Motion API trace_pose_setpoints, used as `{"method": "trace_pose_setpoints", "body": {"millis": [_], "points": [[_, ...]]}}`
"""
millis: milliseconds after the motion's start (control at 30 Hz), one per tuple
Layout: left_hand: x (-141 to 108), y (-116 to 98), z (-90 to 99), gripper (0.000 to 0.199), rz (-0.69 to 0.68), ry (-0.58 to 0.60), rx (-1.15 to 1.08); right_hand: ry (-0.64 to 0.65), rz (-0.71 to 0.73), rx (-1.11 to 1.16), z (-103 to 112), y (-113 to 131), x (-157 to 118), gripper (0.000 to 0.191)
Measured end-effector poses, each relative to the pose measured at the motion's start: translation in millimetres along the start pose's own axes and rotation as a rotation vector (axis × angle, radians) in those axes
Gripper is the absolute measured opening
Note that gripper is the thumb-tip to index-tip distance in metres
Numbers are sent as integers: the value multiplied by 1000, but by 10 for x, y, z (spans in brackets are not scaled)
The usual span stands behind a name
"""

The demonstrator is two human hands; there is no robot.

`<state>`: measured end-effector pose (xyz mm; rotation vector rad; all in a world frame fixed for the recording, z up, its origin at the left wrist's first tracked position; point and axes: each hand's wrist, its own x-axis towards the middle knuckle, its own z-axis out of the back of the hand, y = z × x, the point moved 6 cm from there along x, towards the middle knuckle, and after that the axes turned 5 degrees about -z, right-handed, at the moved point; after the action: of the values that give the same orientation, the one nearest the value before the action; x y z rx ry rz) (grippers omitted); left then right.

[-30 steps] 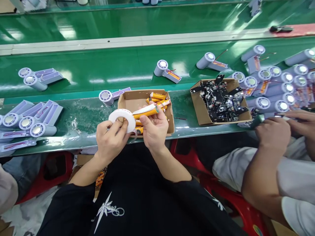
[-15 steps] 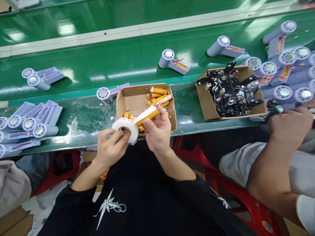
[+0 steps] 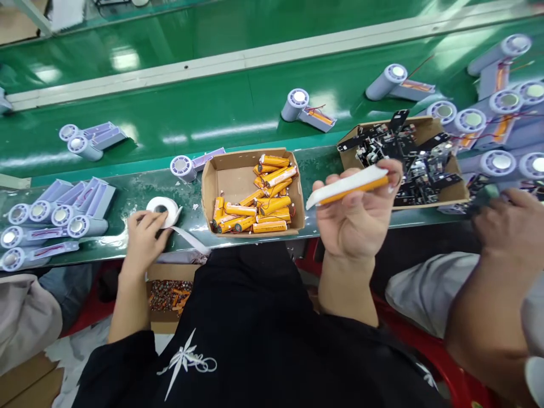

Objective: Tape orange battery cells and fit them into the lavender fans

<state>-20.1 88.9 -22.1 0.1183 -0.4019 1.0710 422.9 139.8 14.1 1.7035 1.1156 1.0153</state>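
On the left, my left hand grips a roll of white tape at the bench's edge, a loose strip trailing to the right. My right hand is raised, palm up, holding an orange battery with a strip of white tape along its top. Between my hands a cardboard box holds several orange batteries with thin wires, piled mostly at its right and front.
A box of black circuit parts stands at the right, beside a co-worker's hand. Lilac fan housings cluster at far left and far right; others lie on the green belt. An open carton is below the bench.
My hands have moved apart. The tape roll has gone left with my left hand; the battery, now apart from the roll, has gone right with my right hand.
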Motion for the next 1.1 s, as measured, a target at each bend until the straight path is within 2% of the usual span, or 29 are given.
{"method": "trace_pose_setpoints", "body": {"millis": [33,100,167,233,300,367,467,533,600,700,767,833,933,1000,1100], "points": [[16,178,-3,40,25,23,-35,17,-20,24,-2,-51,-45,47],[124,387,40,38,94,-4,-92,33,-50,68,0,-139,-144,46],[364,408,99,35,152,-82,-90,48,-75,94,-3,-193,-213,47],[747,276,64,35,97,-66,-48,76,-90,102,-31,-207,-241,48],[1171,103,-82,39,-49,62,12,101,-85,110,-84,-190,-243,48],[1492,-1,-259,42,-177,203,84,110,-87,115,-143,-182,-242,57],[1745,82,-476,44,-215,322,183,107,-151,94,-203,-261,-247,79],[1877,233,-596,53,-239,347,215,117,-198,70,-220,-343,-251,79],[2090,378,-690,70,-295,319,214,137,-201,53,-233,-383,-252,67],[2585,549,-830,77,-303,286,175,163,-130,14,-266,-307,-201,59],[2931,618,-973,63,-286,373,147,174,-67,-38,-312,-182,-81,60],[3193,652,-1115,45,-284,526,95,185,-3,-111,-395,-41,138,59],[3372,666,-1211,34,-258,694,-46,225,82,-237,-630,71,626,51],[3390,649,-1199,31,-249,704,-117,296,106,-348,-881,-15,1001,48],[3364,623,-1165,33,-210,654,-149,470,101,-537,-1332,-388,1481,49]]}}
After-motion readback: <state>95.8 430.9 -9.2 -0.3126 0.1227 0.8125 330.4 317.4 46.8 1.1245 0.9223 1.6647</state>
